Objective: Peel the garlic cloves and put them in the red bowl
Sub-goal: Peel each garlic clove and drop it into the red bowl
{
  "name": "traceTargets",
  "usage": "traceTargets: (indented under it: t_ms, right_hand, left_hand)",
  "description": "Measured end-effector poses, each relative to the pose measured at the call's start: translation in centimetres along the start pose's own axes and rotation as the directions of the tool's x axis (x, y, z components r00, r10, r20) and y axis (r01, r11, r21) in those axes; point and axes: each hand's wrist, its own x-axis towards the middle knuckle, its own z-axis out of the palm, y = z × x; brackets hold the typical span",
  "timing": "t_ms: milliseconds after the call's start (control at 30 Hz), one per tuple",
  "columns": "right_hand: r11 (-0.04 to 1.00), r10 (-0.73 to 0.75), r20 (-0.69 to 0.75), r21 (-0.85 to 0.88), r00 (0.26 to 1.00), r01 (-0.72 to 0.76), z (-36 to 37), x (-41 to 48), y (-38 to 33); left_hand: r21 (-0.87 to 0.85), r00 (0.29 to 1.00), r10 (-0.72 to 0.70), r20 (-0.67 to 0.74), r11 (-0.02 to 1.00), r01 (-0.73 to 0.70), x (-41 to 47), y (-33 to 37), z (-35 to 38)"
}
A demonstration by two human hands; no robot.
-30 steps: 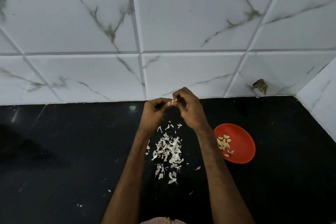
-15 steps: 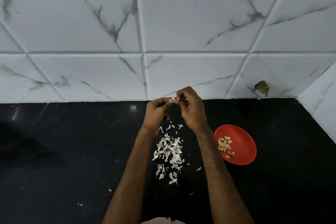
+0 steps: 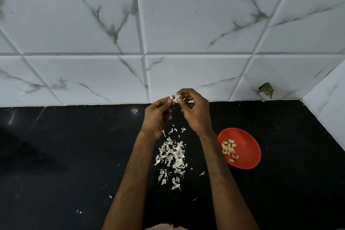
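Kitchen corner, white marble-look wall tiles (image 3: 186, 24) behind, glossy black table (image 3: 74, 155) below. Slightly wider gap between the two hands than half a second back, no more bunching together over one spot.

Left hand (image 3: 156, 115) up near the wall edge, grip narrowed to a thumb-and-fingertip pinch on a garlic clove (image 3: 171, 97). Held in the air over the back of the table, well apart from the red bowl (image 3: 248, 155).

Right hand (image 3: 196, 112) just beside it, fingers curled, thumb and forefinger nipped together on a probable flake of skin (image 3: 178, 93). Pretty blurry there, so not swearing to it.

Clove looking pale and mostly bare now, so most likely the last scrap of skin coming away. Probably just a drop into the bowl left for this one, down and off to the right, on top of the small heap of peeled cloves (image 3: 228, 149) already inside.

Long axis of the clove lying roughly sideways across the view, one end poking toward the right hand, other end tucked into the pinch. Can't tell root end from tip, way too small.

Pile of skins (image 3: 172, 155) on the table between the forearms, below the hands.
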Motion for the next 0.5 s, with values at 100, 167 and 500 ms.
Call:
traceTargets:
  t_ms: [100,167,500]
  right_hand:
    - [1.000,0.005,-0.016,-0.028,1.000,-0.006,0.37,0.07,0.43]
    - [1.000,0.020,-0.018,-0.024,1.000,-0.020,0.53,0.10,0.43]
    - [0.997,0.023,-0.004,-0.071,1.000,-0.023,0.31,0.09,0.13]
  left_hand:
    - [0.087,0.997,0.068,-0.029,0.994,-0.065,-0.13,-0.08,0.08]
    - [0.168,0.991,0.130,-0.041,0.978,-0.121,-0.11,-0.17,0.18]
    - [0.511,0.933,0.359,0.001,0.802,-0.309,0.50,-0.58,0.07]
